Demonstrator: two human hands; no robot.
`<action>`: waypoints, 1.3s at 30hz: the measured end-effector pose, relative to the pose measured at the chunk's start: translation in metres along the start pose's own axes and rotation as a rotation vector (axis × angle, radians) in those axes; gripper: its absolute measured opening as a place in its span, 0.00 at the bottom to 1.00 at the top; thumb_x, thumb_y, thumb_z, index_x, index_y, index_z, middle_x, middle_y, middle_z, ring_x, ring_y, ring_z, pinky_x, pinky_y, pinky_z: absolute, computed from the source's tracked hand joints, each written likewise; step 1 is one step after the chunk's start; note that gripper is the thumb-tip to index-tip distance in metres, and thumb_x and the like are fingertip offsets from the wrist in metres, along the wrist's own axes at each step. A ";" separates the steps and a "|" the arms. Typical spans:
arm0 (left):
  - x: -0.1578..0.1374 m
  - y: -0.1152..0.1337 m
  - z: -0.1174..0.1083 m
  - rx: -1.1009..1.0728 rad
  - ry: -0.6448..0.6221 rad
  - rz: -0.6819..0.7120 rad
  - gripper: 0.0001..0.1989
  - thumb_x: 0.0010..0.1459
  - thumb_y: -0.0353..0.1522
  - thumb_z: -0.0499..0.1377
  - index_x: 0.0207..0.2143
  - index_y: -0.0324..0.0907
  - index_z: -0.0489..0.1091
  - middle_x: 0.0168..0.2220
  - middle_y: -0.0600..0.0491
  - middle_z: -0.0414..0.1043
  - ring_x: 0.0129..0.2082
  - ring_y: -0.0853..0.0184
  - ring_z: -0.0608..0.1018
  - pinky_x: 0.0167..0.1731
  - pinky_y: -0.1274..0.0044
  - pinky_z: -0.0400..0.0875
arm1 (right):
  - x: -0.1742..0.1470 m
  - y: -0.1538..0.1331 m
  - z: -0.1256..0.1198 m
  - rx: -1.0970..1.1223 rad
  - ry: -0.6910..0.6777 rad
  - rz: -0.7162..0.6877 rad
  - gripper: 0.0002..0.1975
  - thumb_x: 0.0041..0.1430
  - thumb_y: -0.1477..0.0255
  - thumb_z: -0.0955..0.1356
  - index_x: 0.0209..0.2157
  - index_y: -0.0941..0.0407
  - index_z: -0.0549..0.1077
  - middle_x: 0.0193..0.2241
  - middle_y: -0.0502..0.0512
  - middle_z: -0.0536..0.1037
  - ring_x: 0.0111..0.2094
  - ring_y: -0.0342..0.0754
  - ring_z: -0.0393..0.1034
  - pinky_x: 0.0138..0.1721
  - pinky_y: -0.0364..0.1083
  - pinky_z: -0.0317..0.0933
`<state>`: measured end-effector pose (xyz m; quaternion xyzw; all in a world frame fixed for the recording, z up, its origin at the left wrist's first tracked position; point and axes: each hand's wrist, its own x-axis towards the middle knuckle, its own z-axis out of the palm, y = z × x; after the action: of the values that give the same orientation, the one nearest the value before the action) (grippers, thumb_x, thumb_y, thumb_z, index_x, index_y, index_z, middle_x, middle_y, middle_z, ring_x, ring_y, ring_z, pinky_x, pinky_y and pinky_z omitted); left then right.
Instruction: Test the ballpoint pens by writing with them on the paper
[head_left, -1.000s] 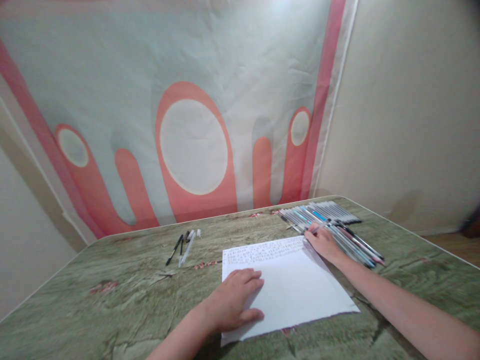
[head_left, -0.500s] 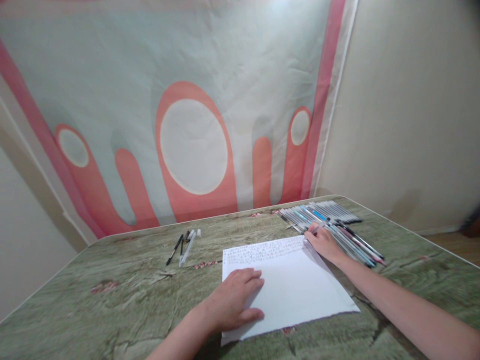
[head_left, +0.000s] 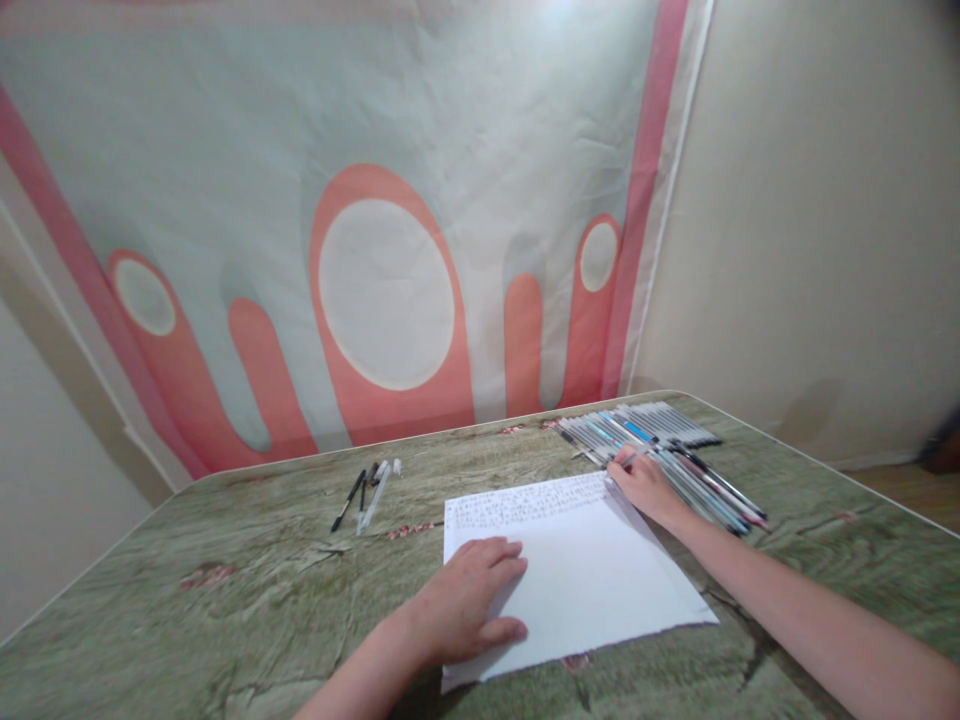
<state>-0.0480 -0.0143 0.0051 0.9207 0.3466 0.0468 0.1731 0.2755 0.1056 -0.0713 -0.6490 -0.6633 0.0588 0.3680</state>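
A white sheet of paper (head_left: 592,580) lies on the table, with rows of small handwriting across its upper part. My left hand (head_left: 472,595) rests flat on the sheet's left side, fingers stretched and thumb apart. At the upper right corner of the sheet, my right hand (head_left: 646,484) is closed around a pen (head_left: 634,459), whose clear barrel sticks up past the fingers. The pen's tip is hidden by the hand, so contact with the paper cannot be made out.
Many pens (head_left: 675,422) lie in a row at the back right, and more pens (head_left: 720,485) lie right of my right hand. Several pens and a cap (head_left: 367,495) are at the left. Behind the wood-patterned table (head_left: 225,600) hangs a printed cloth (head_left: 487,130).
Almost nothing differs. Both hands keep their places on the paper, and the right hand still grips the pen.
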 end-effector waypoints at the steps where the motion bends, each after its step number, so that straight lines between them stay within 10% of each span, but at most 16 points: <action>1: 0.000 0.000 0.000 -0.001 -0.003 -0.001 0.30 0.49 0.45 0.56 0.54 0.45 0.57 0.57 0.48 0.55 0.56 0.58 0.58 0.55 0.66 0.51 | 0.000 0.000 0.000 0.003 0.004 0.005 0.07 0.48 0.68 0.58 0.22 0.55 0.63 0.17 0.49 0.69 0.24 0.46 0.64 0.27 0.42 0.52; 39: 0.000 0.001 -0.001 -0.012 0.003 -0.002 0.30 0.49 0.45 0.56 0.53 0.46 0.57 0.57 0.48 0.55 0.56 0.57 0.58 0.55 0.65 0.51 | 0.001 0.003 0.002 -0.019 0.048 0.006 0.08 0.47 0.68 0.58 0.22 0.55 0.64 0.17 0.49 0.68 0.23 0.46 0.63 0.26 0.42 0.52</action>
<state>-0.0472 -0.0145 0.0065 0.9193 0.3473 0.0500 0.1781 0.2770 0.1075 -0.0742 -0.6556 -0.6531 0.0379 0.3771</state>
